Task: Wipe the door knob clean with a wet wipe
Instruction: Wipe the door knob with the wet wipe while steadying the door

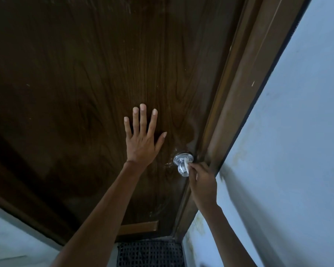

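Presently the left hand (141, 143) lies flat and open on the wooden door (75, 83), holding nothing. Rightward, the chrome door knob (182, 164) projects from the door beside the frame (239, 105). The right hand (201, 182), nearer, pinches a wet wipe (187, 164) against the knob's right side; its fingertips and the knob's far face are hidden.

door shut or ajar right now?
Looks shut: the door edge lies against the frame with no gap visible beside the knob. Latch engagement: cannot tell.
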